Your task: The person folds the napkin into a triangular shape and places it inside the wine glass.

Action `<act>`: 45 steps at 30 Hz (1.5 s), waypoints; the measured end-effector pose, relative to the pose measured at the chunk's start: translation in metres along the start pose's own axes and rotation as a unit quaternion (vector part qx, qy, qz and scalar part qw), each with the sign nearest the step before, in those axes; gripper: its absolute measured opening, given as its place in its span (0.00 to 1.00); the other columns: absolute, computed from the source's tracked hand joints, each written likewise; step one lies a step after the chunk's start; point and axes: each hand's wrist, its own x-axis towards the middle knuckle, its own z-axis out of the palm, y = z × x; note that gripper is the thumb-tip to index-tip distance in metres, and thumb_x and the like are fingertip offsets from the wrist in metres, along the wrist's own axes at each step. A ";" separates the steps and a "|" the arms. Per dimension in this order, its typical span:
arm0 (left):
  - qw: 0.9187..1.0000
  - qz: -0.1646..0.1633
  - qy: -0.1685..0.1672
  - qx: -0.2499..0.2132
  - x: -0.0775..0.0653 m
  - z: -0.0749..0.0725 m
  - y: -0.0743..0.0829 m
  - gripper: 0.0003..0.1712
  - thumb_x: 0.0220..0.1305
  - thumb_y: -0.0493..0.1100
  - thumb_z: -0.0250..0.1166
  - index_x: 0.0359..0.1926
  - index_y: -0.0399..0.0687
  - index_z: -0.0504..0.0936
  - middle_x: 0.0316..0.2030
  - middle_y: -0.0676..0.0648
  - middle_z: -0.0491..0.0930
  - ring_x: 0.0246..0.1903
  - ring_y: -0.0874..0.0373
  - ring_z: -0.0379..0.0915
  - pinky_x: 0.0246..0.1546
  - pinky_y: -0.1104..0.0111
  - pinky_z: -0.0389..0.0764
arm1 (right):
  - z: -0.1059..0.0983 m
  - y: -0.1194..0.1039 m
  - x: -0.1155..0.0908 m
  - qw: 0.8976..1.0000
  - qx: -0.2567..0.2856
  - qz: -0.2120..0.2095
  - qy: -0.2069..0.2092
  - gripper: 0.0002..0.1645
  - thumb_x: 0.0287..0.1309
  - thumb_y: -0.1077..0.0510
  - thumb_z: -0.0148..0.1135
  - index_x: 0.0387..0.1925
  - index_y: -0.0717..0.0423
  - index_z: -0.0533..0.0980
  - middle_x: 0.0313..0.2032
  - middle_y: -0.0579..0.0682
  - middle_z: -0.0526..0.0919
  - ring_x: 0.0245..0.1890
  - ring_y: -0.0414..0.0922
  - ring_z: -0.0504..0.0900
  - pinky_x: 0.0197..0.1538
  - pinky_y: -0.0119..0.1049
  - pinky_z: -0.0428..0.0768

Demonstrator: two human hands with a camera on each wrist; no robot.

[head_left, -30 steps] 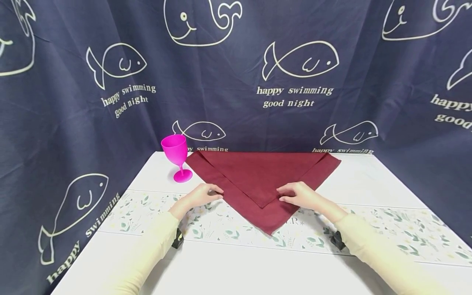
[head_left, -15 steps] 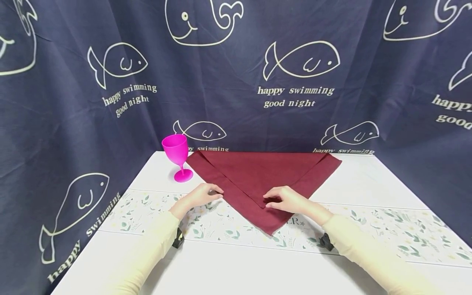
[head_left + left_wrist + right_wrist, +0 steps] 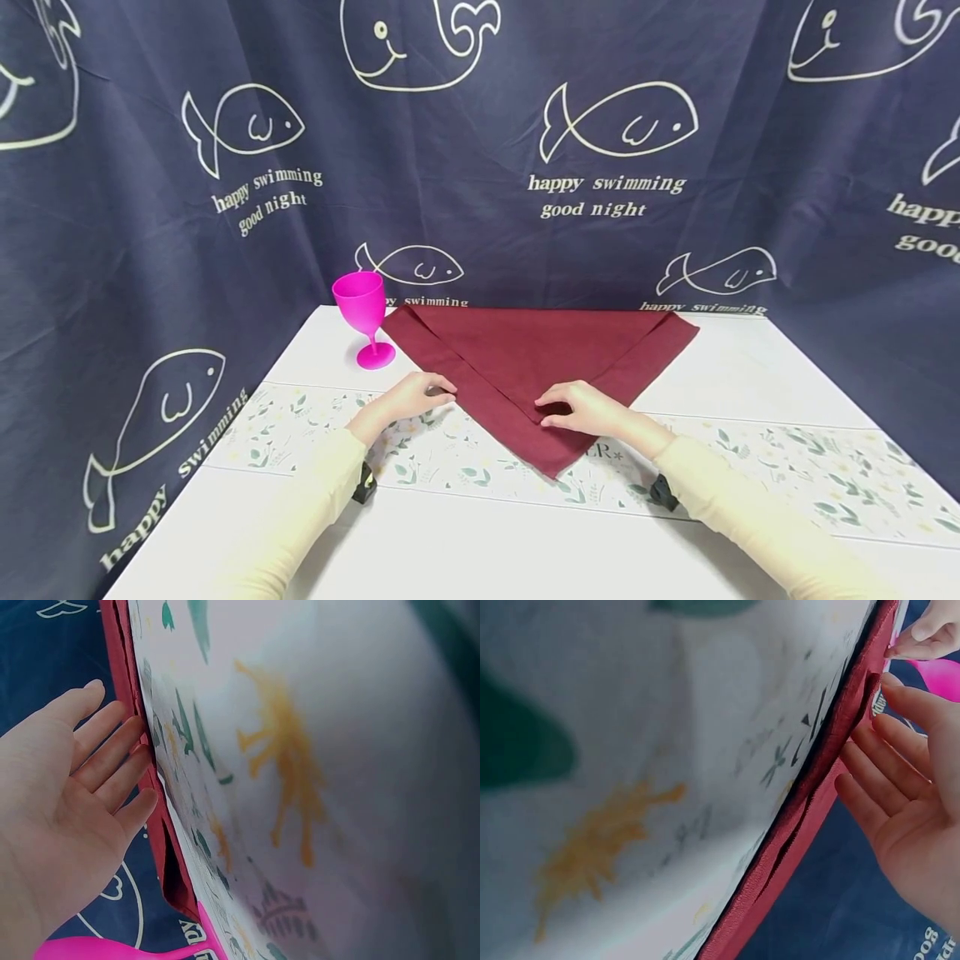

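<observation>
A dark red cloth napkin [image 3: 517, 350] lies folded into a triangle, its upper layer's tip a little short of the lower tip that points toward me. My left hand [image 3: 415, 397] rests at its left edge, fingers loosely bent and thumb apart. In the left wrist view its fingers [image 3: 112, 750] lie relaxed along the red edge. My right hand [image 3: 588, 407] is over the front of the napkin, fingertips and thumb right at the upper layer's tip. The right wrist view shows the right fingers [image 3: 889, 765] spread beside a slightly raised cloth edge.
A bright pink goblet [image 3: 362, 308] stands upright at the back left, close to the napkin's left corner. The white table [image 3: 480, 542] carries a leaf-patterned strip [image 3: 300, 433]. A dark blue curtain [image 3: 480, 192] with fish drawings hangs behind and beside it.
My right hand has moved left and slightly toward me, from the upper layer's right edge to its tip. The left hand stays at the napkin's left edge.
</observation>
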 end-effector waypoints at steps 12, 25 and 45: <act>1.000 0.000 0.001 0.004 -0.001 -0.001 0.002 0.14 0.63 0.44 0.61 0.46 0.43 0.83 0.43 0.47 0.84 0.46 0.53 0.78 0.50 0.61 0.77 | 0.003 0.004 -0.001 1.000 -0.018 0.014 -0.013 0.21 0.51 0.55 0.68 0.46 0.63 0.81 0.43 0.55 0.84 0.47 0.50 0.82 0.53 0.44 0.78; 1.000 0.009 0.006 0.007 -0.002 0.000 0.000 0.12 0.63 0.42 0.61 0.44 0.42 0.83 0.42 0.46 0.84 0.45 0.52 0.79 0.48 0.62 0.77 | 0.004 0.005 -0.002 1.000 -0.009 0.023 -0.004 0.20 0.49 0.54 0.69 0.44 0.61 0.82 0.41 0.53 0.85 0.45 0.48 0.82 0.51 0.43 0.78; 1.000 0.005 0.007 -0.003 -0.001 0.002 0.001 0.12 0.64 0.42 0.60 0.44 0.41 0.83 0.43 0.45 0.84 0.48 0.49 0.78 0.52 0.58 0.76 | 0.004 0.005 -0.001 0.999 -0.017 0.007 0.045 0.08 0.55 0.60 0.64 0.37 0.56 0.84 0.30 0.45 0.84 0.32 0.39 0.81 0.39 0.34 0.79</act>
